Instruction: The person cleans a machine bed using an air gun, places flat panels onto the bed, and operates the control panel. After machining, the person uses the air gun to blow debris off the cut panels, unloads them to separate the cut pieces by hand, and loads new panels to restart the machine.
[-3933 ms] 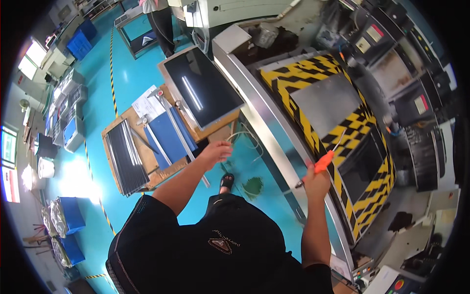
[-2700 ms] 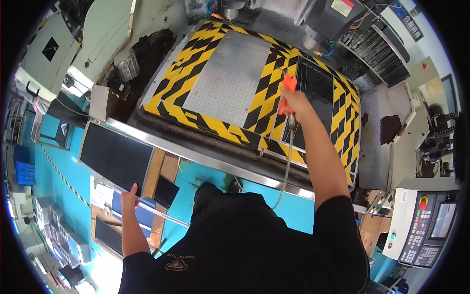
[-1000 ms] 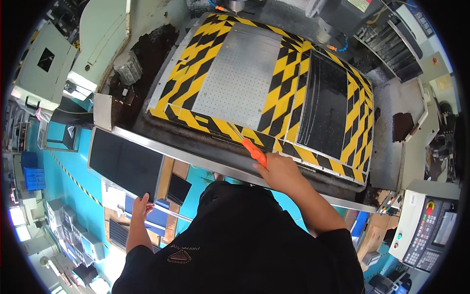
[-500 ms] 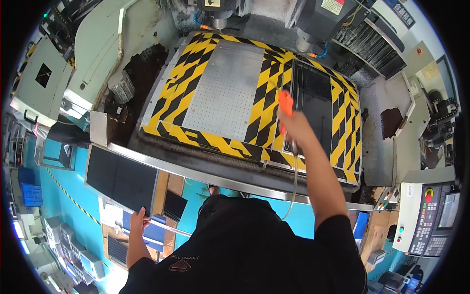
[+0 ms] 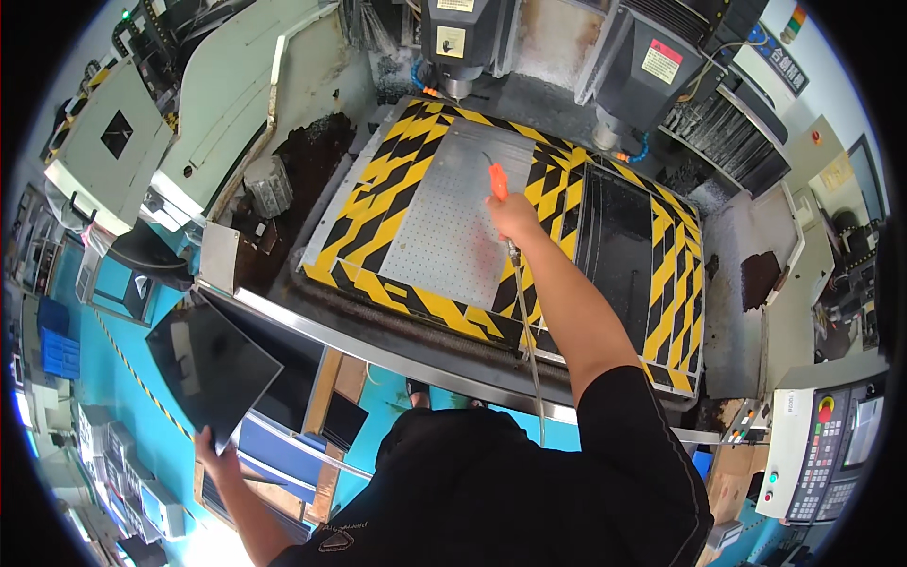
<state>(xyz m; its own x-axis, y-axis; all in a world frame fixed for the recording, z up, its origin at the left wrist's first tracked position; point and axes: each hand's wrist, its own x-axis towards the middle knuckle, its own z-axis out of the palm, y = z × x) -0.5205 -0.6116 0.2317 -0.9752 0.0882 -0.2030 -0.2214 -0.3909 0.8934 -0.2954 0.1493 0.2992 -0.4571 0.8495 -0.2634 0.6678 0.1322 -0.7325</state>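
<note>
My left hand (image 5: 219, 457) grips a dark, glossy rectangular panel (image 5: 210, 364) by its lower corner and holds it tilted at the left. Beneath it lies another dark panel (image 5: 298, 364), partly covered. My right hand (image 5: 513, 219) is wrapped round an orange air blow gun (image 5: 498, 180) with a thin nozzle pointing away from me. Its hose (image 5: 529, 340) hangs down toward my body. Under the gun is a perforated metal plate (image 5: 425, 222), bordered by yellow and black striped tape. Right of that plate, a dark panel (image 5: 614, 236) lies within the tape.
Two machine spindles (image 5: 458, 85) stand over the far side of the bed. A metal rail (image 5: 378, 354) runs along the machine's front edge. At the right is a control panel (image 5: 822, 444) with buttons. Wooden strips (image 5: 322, 392) and a blue board (image 5: 274, 458) lie at the lower left.
My left hand has lifted a panel off the other one and moved it left, tilting it. My right hand has swung the air blow gun left, from the tape strip to above the perforated plate.
</note>
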